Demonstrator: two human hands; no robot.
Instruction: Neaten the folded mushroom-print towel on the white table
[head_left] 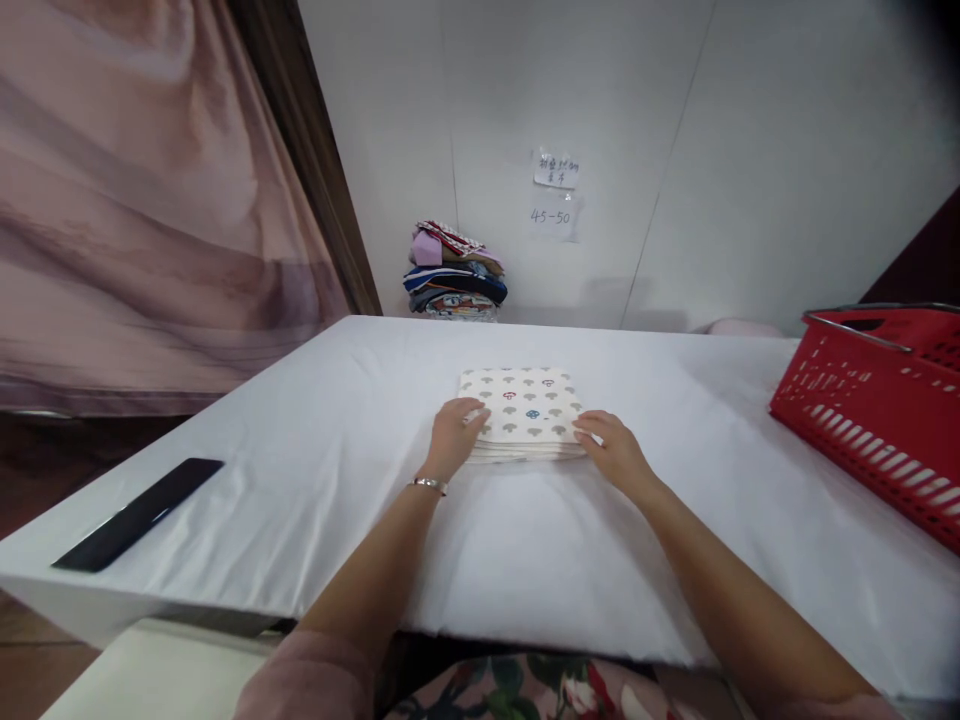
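Folded cloth, white with mushroom print, lies flat on the table. Left hand touches its left edge, right hand its right. Fingers of both are curled and narrowly parted; whether they pinch the cloth cannot be told. Red basket stands at the table's right, black panel at its left.

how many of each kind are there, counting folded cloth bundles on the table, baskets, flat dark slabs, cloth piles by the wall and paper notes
Mushroom-print cloth bundle: 1
Red basket: 1
Flat dark slab: 1
Mixed cloth pile: 1
Paper notes, upper note and lower note: 2
Total: 6
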